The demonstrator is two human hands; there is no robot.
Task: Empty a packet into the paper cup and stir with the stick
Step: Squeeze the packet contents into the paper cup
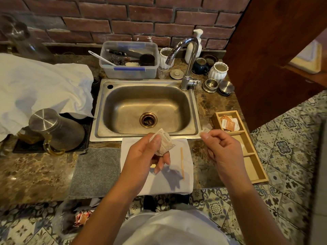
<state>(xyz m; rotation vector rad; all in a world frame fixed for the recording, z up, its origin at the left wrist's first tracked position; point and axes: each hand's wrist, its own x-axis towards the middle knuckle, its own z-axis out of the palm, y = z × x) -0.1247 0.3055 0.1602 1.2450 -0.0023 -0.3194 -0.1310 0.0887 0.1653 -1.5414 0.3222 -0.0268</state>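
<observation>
My left hand (146, 154) grips a small whitish packet (164, 144) above the white cloth (187, 174) in front of the sink. The packet's top edge looks torn open. My right hand (223, 149) pinches a small torn strip of the packet (205, 130) to the right, apart from the packet. A thin wooden stir stick (182, 163) lies lengthwise on the white cloth between my hands. The paper cup is mostly hidden under my left hand; only a pale sliver shows below my fingers.
A steel sink (146, 110) with a tap (189, 59) lies behind the cloth. A wooden tray (251, 149) with orange packets (229, 123) is at the right. A grey mat (95, 172), a tipped steel jug (56, 129) and a plastic tub (129, 59) are also on the counter.
</observation>
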